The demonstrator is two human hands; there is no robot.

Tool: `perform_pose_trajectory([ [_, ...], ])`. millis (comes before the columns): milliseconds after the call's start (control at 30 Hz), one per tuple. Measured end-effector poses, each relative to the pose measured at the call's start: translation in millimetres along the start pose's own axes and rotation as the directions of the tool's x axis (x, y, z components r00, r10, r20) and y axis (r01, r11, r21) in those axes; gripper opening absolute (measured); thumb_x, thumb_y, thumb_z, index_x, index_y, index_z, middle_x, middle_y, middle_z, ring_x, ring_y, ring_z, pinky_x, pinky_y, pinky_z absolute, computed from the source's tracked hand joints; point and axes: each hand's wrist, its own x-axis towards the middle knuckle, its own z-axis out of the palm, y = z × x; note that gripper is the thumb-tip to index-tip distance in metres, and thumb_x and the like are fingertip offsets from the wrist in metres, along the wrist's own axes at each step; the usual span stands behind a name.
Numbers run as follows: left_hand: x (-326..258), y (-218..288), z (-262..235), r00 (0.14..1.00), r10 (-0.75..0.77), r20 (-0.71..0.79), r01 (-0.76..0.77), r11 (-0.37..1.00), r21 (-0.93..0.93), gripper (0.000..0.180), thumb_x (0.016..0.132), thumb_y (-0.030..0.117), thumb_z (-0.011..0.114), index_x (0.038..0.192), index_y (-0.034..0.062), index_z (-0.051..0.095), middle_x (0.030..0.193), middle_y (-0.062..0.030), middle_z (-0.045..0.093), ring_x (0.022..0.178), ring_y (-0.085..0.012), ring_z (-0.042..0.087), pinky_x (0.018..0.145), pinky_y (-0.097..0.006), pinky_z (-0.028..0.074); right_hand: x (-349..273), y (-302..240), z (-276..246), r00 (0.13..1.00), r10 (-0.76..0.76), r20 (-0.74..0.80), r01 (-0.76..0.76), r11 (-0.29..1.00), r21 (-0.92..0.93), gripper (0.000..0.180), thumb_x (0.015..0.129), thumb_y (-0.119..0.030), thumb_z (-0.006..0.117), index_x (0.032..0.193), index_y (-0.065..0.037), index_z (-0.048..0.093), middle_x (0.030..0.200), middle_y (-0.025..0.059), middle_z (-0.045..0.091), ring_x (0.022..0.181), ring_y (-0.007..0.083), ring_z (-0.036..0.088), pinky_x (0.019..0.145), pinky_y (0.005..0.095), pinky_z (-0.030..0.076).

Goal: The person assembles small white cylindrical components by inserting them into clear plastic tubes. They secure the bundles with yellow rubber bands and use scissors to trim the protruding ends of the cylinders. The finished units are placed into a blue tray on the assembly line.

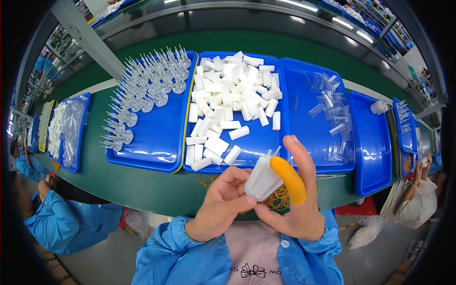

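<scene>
My left hand (219, 202) pinches a clear plastic piece with white pieces standing in it (261, 183) by its left side and lower end, in front of my chest. Thin translucent tips stick out of its upper end. On the other side, my right hand (299, 209) grips the same piece. Its thumb is at the lower end. An orange finger cot (290, 183) covers one finger, which bends over the upper part. Another finger of that hand points up, free of the piece. Palm and fingers partly hide how the piece fits together.
Blue trays hold pronged clear plastic parts (152, 83), white blocks (231, 90) and clear tubes (327, 102). Farther right stands another blue tray (365, 156) with a small pronged cluster (379, 107). Yellow rubber bands (280, 198) lie behind my hands. People sit at both sides.
</scene>
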Motion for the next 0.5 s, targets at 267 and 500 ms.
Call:
perform_pose_trajectory([
  [267, 3, -8, -5, 0.987, -0.121, 0.109, 0.125, 0.992, -0.031, 0.027, 0.085, 0.004, 0.061, 0.108, 0.0052, 0.048, 0.118, -0.0073, 0.050, 0.108, -0.0140, 0.051, 0.094, -0.031, 0.041, 0, 7, 0, 0.996, -0.035, -0.078, 0.027, 0.994, -0.106, 0.057, 0.057, -0.024, 0.080, 0.110, -0.009, 0.063, 0.138, 0.0177, 0.037, 0.128, 0.0377, 0.034, 0.101, 0.0513, 0.028],
  [500, 7, -6, 0, 0.987, -0.126, 0.104, 0.132, 0.990, -0.052, 0.047, 0.089, 0.013, 0.059, 0.130, 0.0034, 0.037, 0.124, -0.0070, 0.048, 0.116, -0.0163, 0.047, 0.099, -0.032, 0.038, -4, 10, 2, 0.994, -0.065, -0.086, 0.052, 0.989, -0.142, 0.060, 0.058, -0.023, 0.079, 0.114, -0.009, 0.062, 0.136, 0.0170, 0.039, 0.126, 0.0383, 0.037, 0.100, 0.0508, 0.029],
])
